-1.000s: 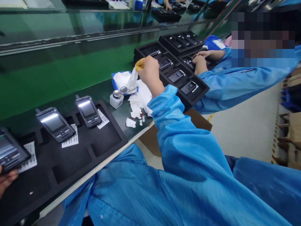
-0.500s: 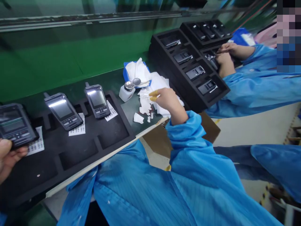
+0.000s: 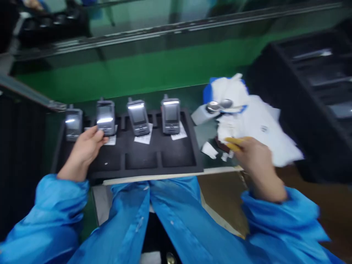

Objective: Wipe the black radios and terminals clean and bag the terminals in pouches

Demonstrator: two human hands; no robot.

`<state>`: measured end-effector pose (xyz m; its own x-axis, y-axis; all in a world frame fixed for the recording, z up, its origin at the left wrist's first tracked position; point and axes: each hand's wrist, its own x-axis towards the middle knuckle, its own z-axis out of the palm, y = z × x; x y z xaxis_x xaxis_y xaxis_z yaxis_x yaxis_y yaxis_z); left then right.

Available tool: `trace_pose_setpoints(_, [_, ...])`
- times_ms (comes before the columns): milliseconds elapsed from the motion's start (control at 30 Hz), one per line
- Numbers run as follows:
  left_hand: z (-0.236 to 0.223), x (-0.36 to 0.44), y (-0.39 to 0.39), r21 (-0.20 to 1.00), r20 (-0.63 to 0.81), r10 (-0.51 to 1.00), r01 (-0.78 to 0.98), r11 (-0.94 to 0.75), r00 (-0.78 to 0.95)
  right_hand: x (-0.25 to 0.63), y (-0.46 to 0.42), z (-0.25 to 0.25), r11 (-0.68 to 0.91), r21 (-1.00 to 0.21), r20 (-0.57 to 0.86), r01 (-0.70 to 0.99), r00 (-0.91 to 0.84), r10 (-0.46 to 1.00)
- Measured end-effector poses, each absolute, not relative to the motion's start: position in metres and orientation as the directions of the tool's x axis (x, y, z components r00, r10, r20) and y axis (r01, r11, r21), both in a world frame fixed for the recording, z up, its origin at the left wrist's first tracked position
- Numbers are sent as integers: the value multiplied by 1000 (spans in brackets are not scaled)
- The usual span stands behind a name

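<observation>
My left hand point(image 3: 89, 145) is closed on the lower end of a handheld radio point(image 3: 106, 119) with a screen and stub antenna, over a black foam tray point(image 3: 143, 157). Printed white labels lie under several radios, including one point(image 3: 139, 117) and another point(image 3: 171, 115) to the right. My right hand point(image 3: 251, 154), with yellow finger covers, is by the lower edge of crumpled white tissue point(image 3: 227, 126). Motion smears its fingers, and whether they grip anything cannot be made out. A dark red object partly shows beneath the tissue.
A white dispenser bottle point(image 3: 202, 114) with a metal top stands beside a blue box point(image 3: 207, 94) of white wipes. White sheets point(image 3: 268, 137) lie to the right. Black foam trays point(image 3: 286, 110) are stacked at the right. A paper scrap point(image 3: 209, 150) lies near the table edge.
The view has swung left, so all of the left tray shows. My left hand still holds a radio. Relative to the tissue, my right hand has shifted toward the table's front edge.
</observation>
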<state>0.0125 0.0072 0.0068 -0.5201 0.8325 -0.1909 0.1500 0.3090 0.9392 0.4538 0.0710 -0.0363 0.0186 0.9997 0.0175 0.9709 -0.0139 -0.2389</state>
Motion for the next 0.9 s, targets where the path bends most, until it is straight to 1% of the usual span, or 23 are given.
trace_pose_setpoints(100, [8, 15, 11, 947, -266, 810, 15, 320, -523, 462, 78, -40, -16, -292, 193, 956, 75, 978])
trace_pose_setpoints(200, [9, 18, 12, 936, -349, 785, -144, 322, -511, 466, 80, -33, 30, -309, 348, 951, 84, 934])
trace_pose_setpoints(267, [11, 20, 13, 922, -385, 762, -173, 347, -520, 465, 81, -23, 61, -299, 451, 952, 85, 889])
trace_pose_setpoints(333, [11, 20, 12, 913, -399, 752, -154, 377, -524, 462, 83, -11, 84, -291, 525, 953, 85, 847])
trace_pose_setpoints(400, [13, 17, 10, 907, -383, 749, -68, 415, -541, 455, 87, 3, 124, -290, 565, 949, 65, 823])
trace_pose_setpoints(467, [14, 14, 6, 864, -330, 740, 129, 487, -586, 445, 91, 17, 182, -287, 581, 940, 20, 814])
trace_pose_setpoints(533, [17, 12, 1, 742, -235, 749, 383, 549, -619, 433, 95, 30, 233, -282, 553, 931, -41, 832])
trace_pose_setpoints(600, [21, 18, -5, 585, -78, 799, 621, 521, -597, 423, 100, 39, 269, -280, 508, 922, -96, 856])
trace_pose_setpoints(667, [23, 33, -10, 470, 102, 858, 784, 404, -504, 414, 108, 42, 278, -277, 461, 920, -127, 879])
trace_pose_setpoints(733, [23, 57, -13, 420, 252, 910, 884, 203, -329, 409, 116, 40, 261, -256, 414, 931, -138, 900])
trace_pose_setpoints(800, [17, 85, -13, 390, 335, 939, 919, -63, -78, 406, 125, 33, 240, -214, 367, 947, -150, 918])
trace_pose_setpoints(867, [7, 111, -10, 336, 376, 908, 886, -319, 185, 403, 133, 24, 236, -172, 320, 956, -172, 932])
trace_pose_setpoints(900, [2, 123, -8, 308, 376, 882, 859, -409, 285, 401, 136, 19, 241, -157, 297, 958, -187, 936])
